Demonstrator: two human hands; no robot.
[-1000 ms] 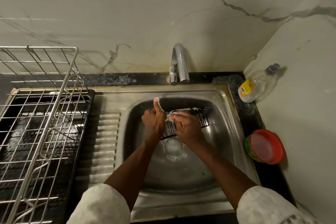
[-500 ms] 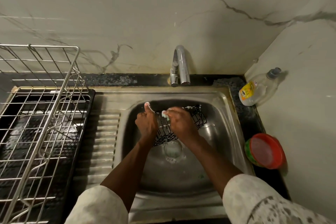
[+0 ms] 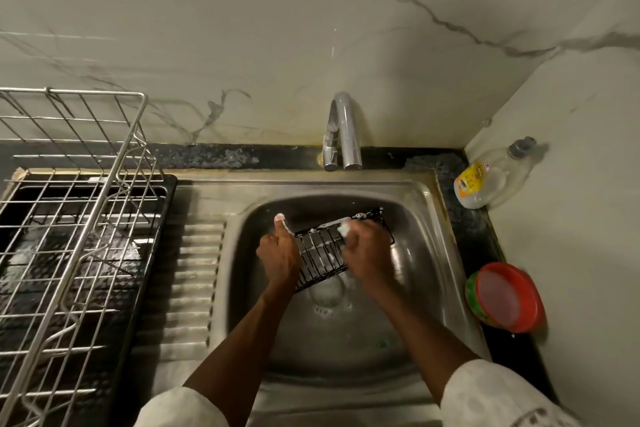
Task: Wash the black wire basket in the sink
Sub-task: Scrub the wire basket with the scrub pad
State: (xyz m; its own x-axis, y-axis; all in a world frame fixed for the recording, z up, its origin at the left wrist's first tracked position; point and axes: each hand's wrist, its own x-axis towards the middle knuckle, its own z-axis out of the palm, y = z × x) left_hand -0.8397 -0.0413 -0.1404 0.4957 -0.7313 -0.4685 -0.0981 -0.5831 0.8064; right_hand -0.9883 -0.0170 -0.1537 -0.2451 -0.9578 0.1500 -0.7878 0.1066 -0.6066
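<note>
Black wire basket (image 3: 323, 253) sits tilted in the sink (image 3: 429, 291) basin, just 12 o'clock of the drain. Left hand (image 3: 278, 255) grips its 9 o'clock end, fingers curled, sudsy thumb up. Right hand (image 3: 369, 253) at 3 o'clock, fingers curled, pinches a white foamy pad (image 3: 344, 228) against the top rim.

Right hand (image 3: 370, 255) with white sudsy wad (image 3: 344, 229) shifts right along top rim of black wire basket (image 3: 320, 253), away from left hand (image 3: 278, 255). More mesh exposed between hands; suds streaks now on wires.
</note>
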